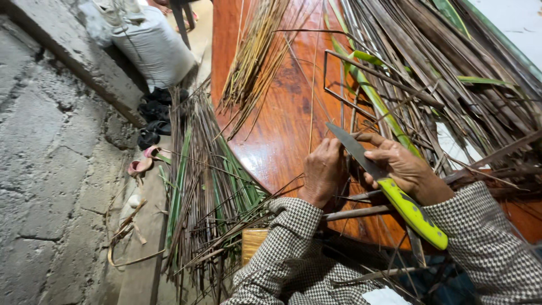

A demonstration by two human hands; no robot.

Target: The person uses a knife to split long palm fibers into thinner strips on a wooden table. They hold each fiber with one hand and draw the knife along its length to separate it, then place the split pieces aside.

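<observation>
2 hands work close together over the near edge of the polished wooden table [282, 124], both in checked sleeves. The right hand [403, 169] has its fingers curled shut around a knife [389, 189] with a yellow-green handle; the handle sticks out behind the wrist toward the person, and the dark blade runs forward and left, its tip above the left hand's knuckles. The left hand [323, 172] is folded into a loose fist, fingers pressed together and apparently pinching a thin palm-leaf strip [361, 196] against the blade, though the contact itself is hidden behind the knuckles.

The strip looks light, dry and springy: stiff along its length, easy to split or snap if bent sharply, and likely rough at the edges. A hold close to the blade, between thumb and fingertips, seems the surest place, since a grip farther out would let it flex and whip. The knife is rigid and sharp, best taken by its handle only.

A pile of dark leaf ribs [451, 73] covers the far right corner of the table, some still green. A bundle of yellowish sticks [254, 62] lies toward its far left edge. More stripped leaves [203, 186] lie heaped on the floor beside the left edge, near sandals [147, 161] and a white sack [152, 45].
</observation>
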